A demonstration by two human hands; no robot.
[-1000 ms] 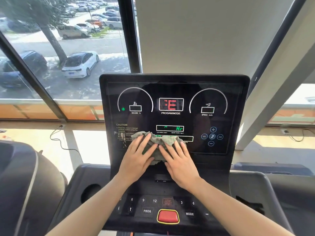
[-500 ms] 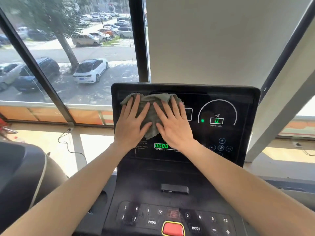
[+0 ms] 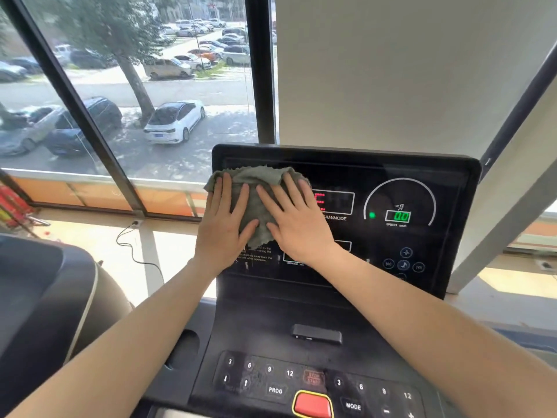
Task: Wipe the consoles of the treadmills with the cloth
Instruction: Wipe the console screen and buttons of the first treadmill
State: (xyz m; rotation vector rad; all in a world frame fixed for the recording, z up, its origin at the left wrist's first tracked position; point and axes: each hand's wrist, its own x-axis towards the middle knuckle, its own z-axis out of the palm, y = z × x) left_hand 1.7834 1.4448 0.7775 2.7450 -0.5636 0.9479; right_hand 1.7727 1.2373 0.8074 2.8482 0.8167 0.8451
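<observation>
The grey-green cloth (image 3: 259,178) lies spread against the upper left corner of the treadmill's console (image 3: 449,188), pinned under both palms. The left hand (image 3: 221,233) and the right hand (image 3: 298,227) lie side by side on it, both flat with fingers straight and spread, pressing rather than gripping. That likely spreads the pressure over a wide patch and stops the cloth bunching as it slides. A scalloped edge of cloth shows above the fingertips and a corner hangs down between the thumbs. Beyond the right hand's little finger the panel is bare, with the green speed readout (image 3: 398,216) lit, so that side probably remains to be wiped. Below the wrists sit the number keys (image 3: 289,373) and the red stop button (image 3: 312,404). Out past the left hand is a window (image 3: 120,86) overlooking parked cars.
</observation>
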